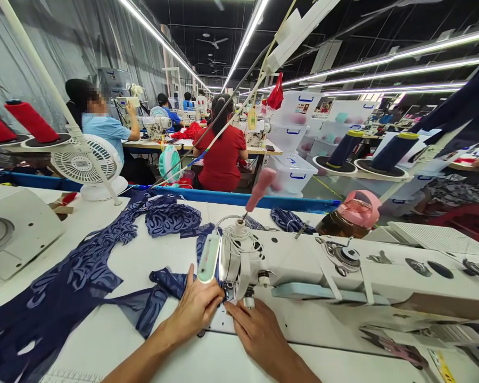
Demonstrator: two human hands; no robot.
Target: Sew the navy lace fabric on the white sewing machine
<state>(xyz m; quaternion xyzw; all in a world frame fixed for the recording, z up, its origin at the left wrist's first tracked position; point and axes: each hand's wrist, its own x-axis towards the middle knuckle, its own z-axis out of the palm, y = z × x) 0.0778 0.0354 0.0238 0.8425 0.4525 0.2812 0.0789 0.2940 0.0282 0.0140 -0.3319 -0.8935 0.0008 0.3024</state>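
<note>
My left hand (197,307) is at the needle area of a white sewing machine (295,263), its fingers closed on dark navy patterned lace fabric (170,282) that trails off to the left. The held edge is mostly hidden under the fingers. My right hand (259,330) lies just right of the presser foot (229,290), fingers closed together and tips near the cloth's edge; what they pinch is too small to make out. A pale green lamp (209,258) hangs just above my left hand. A pink-handled screwdriver (259,191) stands upright on the machine head.
More navy lace (75,271) covers the left of the white table. Pink-handled snips (395,348) and a yellow tape measure (441,367) lie at right. Behind the machine stands a pink-lidded jug (351,213). A white fan (90,165) stands at back left. Co-workers sit ahead, one in a red shirt (223,154).
</note>
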